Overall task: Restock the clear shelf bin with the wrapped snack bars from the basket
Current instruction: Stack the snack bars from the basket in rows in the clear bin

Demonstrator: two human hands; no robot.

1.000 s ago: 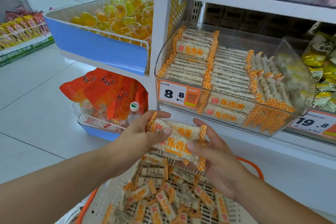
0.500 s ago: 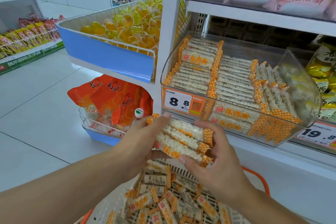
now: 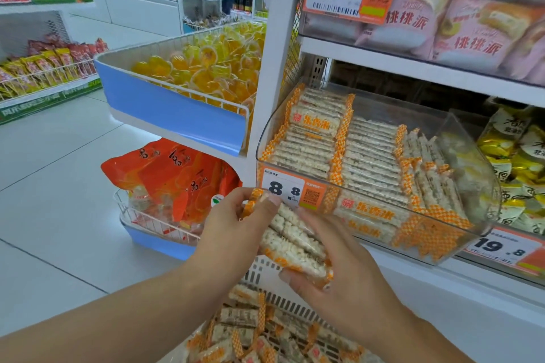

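A small stack of wrapped snack bars, white with orange checkered ends, is held between both hands just below the front of the clear shelf bin. My left hand grips the stack's upper left end. My right hand holds the lower right end from underneath. The bin holds several neat rows of the same bars. Below the hands, the white basket holds several loose bars.
A price tag reading 8.8 sits on the bin's front. To the left, a blue-fronted wire bin holds yellow jelly cups, with orange bags in a lower wire bin. Pink packs fill the shelf above; yellow packs lie to the right.
Both hands have lifted the stack of bars from above the basket up toward the bin's front and turned the bars onto their edges. The view has tilted upward.
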